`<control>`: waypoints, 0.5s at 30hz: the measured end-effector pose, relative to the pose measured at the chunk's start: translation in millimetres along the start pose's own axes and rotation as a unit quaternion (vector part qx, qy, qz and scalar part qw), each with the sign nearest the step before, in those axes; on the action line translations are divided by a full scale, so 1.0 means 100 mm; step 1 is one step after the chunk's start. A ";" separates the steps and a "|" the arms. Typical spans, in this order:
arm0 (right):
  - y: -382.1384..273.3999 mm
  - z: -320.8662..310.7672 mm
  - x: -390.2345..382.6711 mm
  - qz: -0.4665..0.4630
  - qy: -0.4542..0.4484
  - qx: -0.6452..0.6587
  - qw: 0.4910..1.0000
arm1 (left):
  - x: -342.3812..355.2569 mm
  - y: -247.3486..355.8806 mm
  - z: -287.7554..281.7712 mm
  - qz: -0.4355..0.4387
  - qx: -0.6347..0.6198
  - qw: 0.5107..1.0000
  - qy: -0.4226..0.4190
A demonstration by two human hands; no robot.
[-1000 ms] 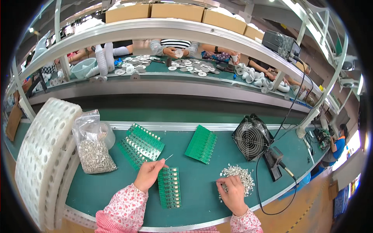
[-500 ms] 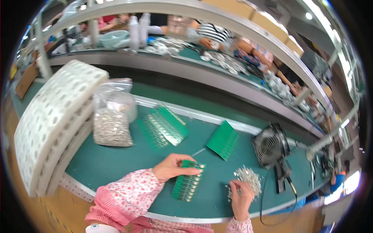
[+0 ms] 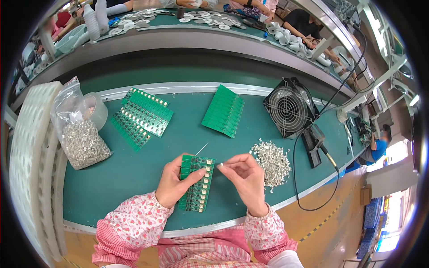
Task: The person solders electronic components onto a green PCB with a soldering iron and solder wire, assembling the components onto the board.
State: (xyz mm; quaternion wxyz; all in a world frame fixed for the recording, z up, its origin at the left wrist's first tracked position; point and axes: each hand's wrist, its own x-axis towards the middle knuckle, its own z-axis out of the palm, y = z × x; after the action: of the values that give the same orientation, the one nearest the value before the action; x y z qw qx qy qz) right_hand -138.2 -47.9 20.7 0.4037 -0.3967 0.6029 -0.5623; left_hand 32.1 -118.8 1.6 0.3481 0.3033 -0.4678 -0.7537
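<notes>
My left hand [image 3: 173, 181] grips a green circuit board panel [image 3: 196, 196] by its left side, thumb lying across the face. A row of small white connectors runs down the panel's right edge. Just right of its upper corner, my right hand [image 3: 245, 178] pinches a tiny white connector [image 3: 220, 165] between thumb and forefinger, apart from the board. To the right of that hand lies a loose heap of the same small white connectors [image 3: 273, 164]. A thin metal wire or pin [image 3: 202, 148] sticks out beyond the panel's top edge.
Several populated panels [image 3: 145, 111] overlap at the back left; a stack of green panels [image 3: 223, 111] lies at back centre. At left are a bag of connectors [image 3: 82, 140], a white tub [image 3: 96, 109] and foam trays [image 3: 33, 165]. A fan [image 3: 287, 109] and soldering iron holder [image 3: 311, 149] stand right.
My right hand has left the connector heap and come left to the panel's upper right corner, a connector in its fingertips. My left hand still holds the panel. The whole view has shifted.
</notes>
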 end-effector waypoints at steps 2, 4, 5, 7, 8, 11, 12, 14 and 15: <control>0.02 0.02 0.03 0.007 -0.004 0.015 1.000 | -0.02 -0.01 0.01 -0.012 -0.005 1.000 0.007; 0.01 0.04 0.06 0.038 -0.037 0.068 0.996 | -0.03 -0.01 0.00 -0.020 -0.008 1.000 0.019; 0.01 0.06 0.07 0.039 -0.038 0.068 0.996 | -0.04 -0.01 0.01 0.007 0.008 1.000 0.017; 0.02 0.06 0.09 0.061 -0.073 0.111 0.989 | -0.02 -0.03 0.02 0.032 0.023 0.999 0.012; 0.01 0.06 0.09 0.062 -0.071 0.111 0.989 | -0.02 -0.03 0.02 0.046 0.039 0.998 0.011; -0.03 0.06 0.12 0.082 -0.082 0.111 0.987 | -0.01 -0.02 0.01 0.064 0.071 0.995 0.009; -0.04 0.04 0.13 0.090 -0.095 0.106 0.986 | 0.00 -0.02 0.01 0.070 0.087 0.994 0.008; -0.07 0.00 0.17 0.099 -0.107 0.100 0.984 | 0.00 0.02 0.04 0.075 0.105 0.992 0.007; -0.08 -0.02 0.19 0.096 -0.122 0.087 0.984 | -0.02 0.03 0.05 0.079 0.125 0.989 0.010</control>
State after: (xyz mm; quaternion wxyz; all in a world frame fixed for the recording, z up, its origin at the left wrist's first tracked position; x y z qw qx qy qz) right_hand -147.1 -65.2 28.2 0.5593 -0.3660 0.5329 -0.5189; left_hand 30.0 -115.8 6.1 0.3704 0.3139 -0.5772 -0.6566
